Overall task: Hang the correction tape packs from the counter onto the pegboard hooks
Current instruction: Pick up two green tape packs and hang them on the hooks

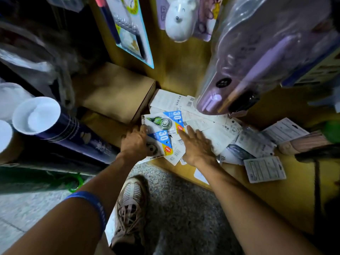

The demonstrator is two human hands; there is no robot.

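Sitting at far left: white-capped tubes (36,115), well apart from the work. Lying just right of those, a brown box (114,91), its near edge touching the heap.

Gripping the near pack (161,142) with the left hand (136,144): fingers curling over its left edge, thumb side hidden, so depth of hold impossible to tell. Lying face up, that pack, blue "30" corner pointing away, long axis running from the wrist up and right toward the wall. Overlapping it just beyond, a second pack (162,123) with a green dispenser, also face up, touching the left fingertips.

Resting flat on the heap, the right hand (195,146): fingers straight and spread, grasping nothing, index tip touching the yellow corner of the second pack. Lying under and right of that palm, more packs (217,129), mostly face down, white backs and barcodes showing, spread along the counter (287,196).

Hanging overhead at right, a purple bagged item (257,57), near the heap's far side; hooks themselves not clearly showing.

Judging the next move: both hands equally near, left already holding, so lifting up and away from the counter, hang-hole end leading, probably clearing that purple bag.
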